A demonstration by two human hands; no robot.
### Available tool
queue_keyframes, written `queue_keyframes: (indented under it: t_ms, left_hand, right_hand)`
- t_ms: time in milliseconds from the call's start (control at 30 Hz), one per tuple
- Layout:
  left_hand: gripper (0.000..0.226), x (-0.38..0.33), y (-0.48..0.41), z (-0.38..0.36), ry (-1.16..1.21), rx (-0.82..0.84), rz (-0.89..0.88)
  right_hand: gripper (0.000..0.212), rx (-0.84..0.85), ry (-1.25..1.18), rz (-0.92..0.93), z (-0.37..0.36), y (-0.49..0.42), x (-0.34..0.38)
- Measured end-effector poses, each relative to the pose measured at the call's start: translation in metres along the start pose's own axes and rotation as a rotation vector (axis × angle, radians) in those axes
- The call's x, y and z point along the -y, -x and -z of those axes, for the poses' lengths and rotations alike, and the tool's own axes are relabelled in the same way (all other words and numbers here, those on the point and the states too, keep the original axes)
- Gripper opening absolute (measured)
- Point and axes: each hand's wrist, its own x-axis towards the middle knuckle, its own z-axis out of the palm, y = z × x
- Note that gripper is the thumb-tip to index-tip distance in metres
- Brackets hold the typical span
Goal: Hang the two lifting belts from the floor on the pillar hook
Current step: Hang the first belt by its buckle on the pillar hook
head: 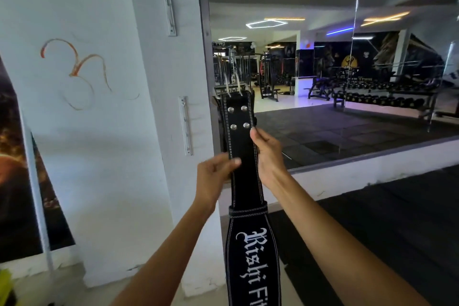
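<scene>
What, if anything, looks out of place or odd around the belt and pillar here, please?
Nothing looks damaged or spilled. The belt is held upright by both hands, left hand and right hand, beside the pillar, not yet hung on the hook rail.

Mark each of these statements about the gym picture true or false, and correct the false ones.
1. Both hands hold the lifting belt. True: the left hand and right hand grip the black lifting belt by its edges.
2. The belt already hangs on the hook rack. False: it is held up beside the lower hook rack on the pillar, apart from it.
3. The belt carries white lettering. True.
4. The belt's buckle end points down. False: the buckle is at the top.
5. A mirror is to the right of the pillar. True.
</scene>
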Motion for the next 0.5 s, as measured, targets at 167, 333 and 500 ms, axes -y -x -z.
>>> queue_keyframes:
  t_ms: [167, 333, 500]
  left_hand:
    - [0.009, -0.002, 0.011, 0.002, -0.083, 0.054, 0.082]
    - [0.022, -0.018, -0.014, -0.004, -0.003, -0.060, -0.012]
    - [0.010, 0.018, 0.023, 0.003, -0.087, 0.076, 0.123]
  right_hand:
    - [0.055, -0.013, -0.002, -0.030, 0.008, 0.013, -0.004]
    - [0.024, 0.012, 0.003, -0.034, 0.005, 0.016, -0.010]
    - [0.032, 0.032, 0.034, 0.012, 0.008, 0.006, -0.004]
